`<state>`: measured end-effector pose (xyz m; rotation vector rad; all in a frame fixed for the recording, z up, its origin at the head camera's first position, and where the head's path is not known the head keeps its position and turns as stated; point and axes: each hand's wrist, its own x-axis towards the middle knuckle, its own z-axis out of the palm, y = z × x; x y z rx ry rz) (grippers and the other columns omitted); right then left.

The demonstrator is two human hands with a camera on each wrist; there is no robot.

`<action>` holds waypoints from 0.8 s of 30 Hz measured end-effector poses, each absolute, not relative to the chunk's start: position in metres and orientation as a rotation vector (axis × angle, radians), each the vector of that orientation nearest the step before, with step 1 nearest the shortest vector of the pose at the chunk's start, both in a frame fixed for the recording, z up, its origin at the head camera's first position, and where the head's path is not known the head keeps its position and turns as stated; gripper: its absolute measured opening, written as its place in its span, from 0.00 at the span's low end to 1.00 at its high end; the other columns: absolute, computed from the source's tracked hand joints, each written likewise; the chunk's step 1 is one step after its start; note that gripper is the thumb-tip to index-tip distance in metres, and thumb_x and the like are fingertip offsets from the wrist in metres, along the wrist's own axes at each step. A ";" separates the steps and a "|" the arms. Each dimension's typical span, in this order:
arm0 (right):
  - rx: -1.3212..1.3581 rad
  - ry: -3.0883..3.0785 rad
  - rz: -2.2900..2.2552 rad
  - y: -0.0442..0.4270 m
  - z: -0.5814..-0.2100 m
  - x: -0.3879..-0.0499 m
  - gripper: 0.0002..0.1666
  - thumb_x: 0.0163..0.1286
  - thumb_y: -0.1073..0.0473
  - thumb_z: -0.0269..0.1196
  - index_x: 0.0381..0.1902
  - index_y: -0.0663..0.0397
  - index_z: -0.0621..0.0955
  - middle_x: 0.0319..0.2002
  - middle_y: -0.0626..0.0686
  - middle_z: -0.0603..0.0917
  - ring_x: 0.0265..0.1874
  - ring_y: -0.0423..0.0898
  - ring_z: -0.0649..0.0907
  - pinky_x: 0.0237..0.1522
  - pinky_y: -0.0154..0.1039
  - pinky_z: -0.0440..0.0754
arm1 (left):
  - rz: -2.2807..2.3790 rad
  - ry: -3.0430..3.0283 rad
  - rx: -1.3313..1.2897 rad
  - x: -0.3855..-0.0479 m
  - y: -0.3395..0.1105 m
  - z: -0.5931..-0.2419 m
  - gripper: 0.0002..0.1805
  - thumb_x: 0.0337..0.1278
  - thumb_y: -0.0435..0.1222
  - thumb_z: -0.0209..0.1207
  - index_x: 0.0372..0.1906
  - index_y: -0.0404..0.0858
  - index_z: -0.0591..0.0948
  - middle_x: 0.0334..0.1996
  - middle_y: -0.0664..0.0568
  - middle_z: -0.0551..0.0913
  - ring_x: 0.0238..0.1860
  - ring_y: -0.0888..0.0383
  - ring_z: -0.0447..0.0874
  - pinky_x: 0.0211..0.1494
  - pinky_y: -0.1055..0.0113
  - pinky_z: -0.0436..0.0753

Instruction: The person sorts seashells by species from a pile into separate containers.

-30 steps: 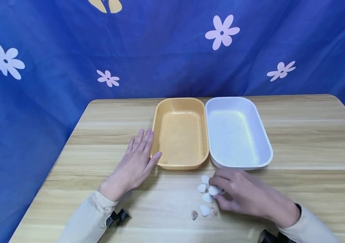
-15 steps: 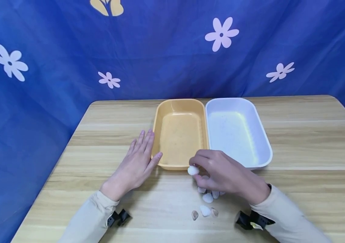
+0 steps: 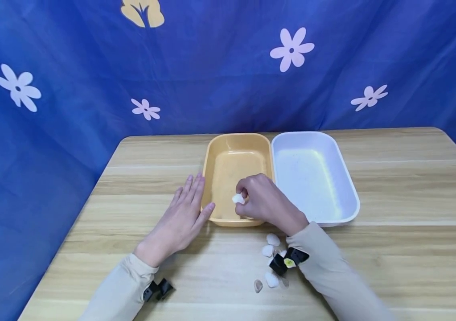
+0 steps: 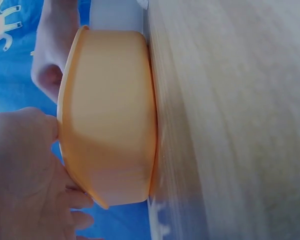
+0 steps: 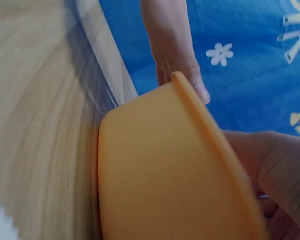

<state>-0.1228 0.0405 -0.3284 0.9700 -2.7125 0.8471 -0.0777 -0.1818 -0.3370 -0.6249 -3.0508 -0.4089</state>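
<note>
Between thumb and fingers, my right hand (image 3: 265,198) pinches a white ribbed shell (image 3: 238,199) over the front part of the orange tray (image 3: 232,171). My left hand (image 3: 175,218), fingers straight, touches the tray's left rim. In the left wrist view, the left hand (image 4: 30,175) lies along the rim of the orange tray (image 4: 107,110). The right wrist view has the right hand (image 5: 280,175) beyond the tray's wall (image 5: 155,170); the shell it holds is hidden there.
A white tray (image 3: 308,178) stands against the orange one's right side. In front lie several white shells (image 3: 273,240) and a small brownish shell (image 3: 258,286), partly below the right wrist's camera (image 3: 279,265). A blue curtain (image 3: 219,67) hangs behind the table (image 3: 404,187).
My right hand has picked a white shell from the group and carried it left and away from me, over the orange tray. The left hand stays at the rim.
</note>
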 end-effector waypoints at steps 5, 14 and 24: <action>0.876 -2.856 0.812 0.028 -0.335 -0.133 0.08 0.47 0.59 0.68 0.27 0.55 0.84 0.17 0.43 0.75 0.20 0.40 0.75 0.23 0.31 0.74 | -0.423 -3.058 -0.625 -0.078 -0.181 -0.338 0.40 0.75 0.56 0.30 0.75 0.29 0.45 0.77 0.40 0.41 0.76 0.45 0.34 0.75 0.44 0.46; 0.924 -3.045 0.556 0.008 -0.337 -0.140 0.18 0.47 0.57 0.70 0.09 0.46 0.72 0.13 0.44 0.70 0.16 0.42 0.70 0.16 0.36 0.69 | -0.431 -3.048 -0.629 -0.077 -0.181 -0.338 0.39 0.76 0.54 0.31 0.75 0.27 0.45 0.76 0.39 0.41 0.76 0.43 0.37 0.75 0.44 0.47; 0.889 -2.972 0.589 0.020 -0.312 -0.127 0.15 0.57 0.54 0.70 0.40 0.54 0.86 0.30 0.48 0.85 0.30 0.45 0.81 0.31 0.42 0.82 | -0.420 -3.061 -0.622 -0.077 -0.181 -0.338 0.39 0.76 0.54 0.31 0.75 0.28 0.44 0.76 0.38 0.42 0.76 0.42 0.37 0.75 0.45 0.47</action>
